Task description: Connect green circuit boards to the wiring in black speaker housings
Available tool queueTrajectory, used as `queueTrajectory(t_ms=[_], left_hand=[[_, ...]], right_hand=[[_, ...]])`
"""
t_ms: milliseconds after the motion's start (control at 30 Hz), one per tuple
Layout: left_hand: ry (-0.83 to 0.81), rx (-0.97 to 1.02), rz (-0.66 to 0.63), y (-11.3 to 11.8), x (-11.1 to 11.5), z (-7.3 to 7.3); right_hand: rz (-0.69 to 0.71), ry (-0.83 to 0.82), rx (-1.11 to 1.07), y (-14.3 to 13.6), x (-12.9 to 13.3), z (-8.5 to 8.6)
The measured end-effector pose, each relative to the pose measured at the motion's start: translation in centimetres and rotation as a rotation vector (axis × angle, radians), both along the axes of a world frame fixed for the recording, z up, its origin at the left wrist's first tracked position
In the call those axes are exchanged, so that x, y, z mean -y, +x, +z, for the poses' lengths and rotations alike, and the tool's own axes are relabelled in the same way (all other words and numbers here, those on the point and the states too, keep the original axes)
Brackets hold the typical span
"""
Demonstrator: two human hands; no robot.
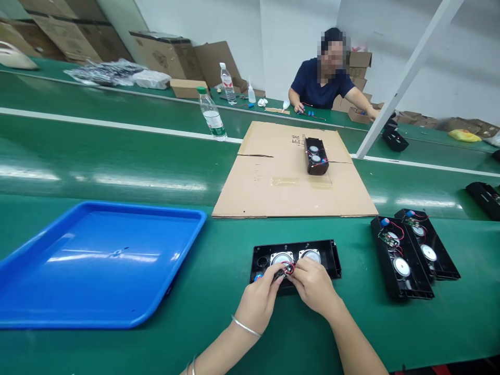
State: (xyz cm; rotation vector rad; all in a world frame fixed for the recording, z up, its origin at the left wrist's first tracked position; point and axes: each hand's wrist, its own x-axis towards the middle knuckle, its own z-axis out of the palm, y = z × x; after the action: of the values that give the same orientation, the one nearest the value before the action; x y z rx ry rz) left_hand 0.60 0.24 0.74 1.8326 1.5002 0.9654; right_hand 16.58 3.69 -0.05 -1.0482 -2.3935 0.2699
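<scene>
A black speaker housing point(335, 260) lies open side up on the green bench in front of me, with two round white-backed speakers point(311, 255) set in it. Over its near edge, my left hand point(258, 299) is closed in a pinch on a small dark part with red wires point(288, 269). My right hand point(315, 285) pinches the red wires close to the same part. Fingers hide most of this part, so its exact kind does not show. Beside my left fingertips, a blue-wrapped component point(258, 277) sits in the housing's left end.
To the left lies a blue tray point(135, 319). Two more speaker housings point(406, 284) rest at right. Ahead, cardboard point(273, 198) bears another housing point(317, 167). A green-capped bottle point(214, 122) and a slanted white post point(406, 78) stand beyond. A co-worker point(320, 83) sits opposite.
</scene>
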Motion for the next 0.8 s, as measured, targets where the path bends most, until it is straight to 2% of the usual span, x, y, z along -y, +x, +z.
queueTrajectory(t_ms=[167, 267, 467, 700, 800], left_hand=[[-0.020, 0.032, -0.019, -0.2, -0.2, -0.3], [-0.039, 0.066, -0.036, -0.5, -0.3, 0.0], [-0.049, 0.157, -0.031, -0.4, -0.3, 0.8], [-0.089, 0.246, 0.004, -0.1, -0.4, 0.9], [-0.108, 0.284, 0.012, -0.1, -0.6, 1.0]], right_hand=[[-0.082, -0.005, -0.069, 0.0, 0.2, -0.8], [-0.161, -0.021, -0.123, 0.1, 0.2, -0.7], [-0.024, -0.043, -0.057, -0.1, 0.1, 0.6], [-0.091, 0.001, -0.049, -0.6, 0.6, -0.2], [-0.114, -0.015, -0.048, -0.4, 0.4, 0.0]])
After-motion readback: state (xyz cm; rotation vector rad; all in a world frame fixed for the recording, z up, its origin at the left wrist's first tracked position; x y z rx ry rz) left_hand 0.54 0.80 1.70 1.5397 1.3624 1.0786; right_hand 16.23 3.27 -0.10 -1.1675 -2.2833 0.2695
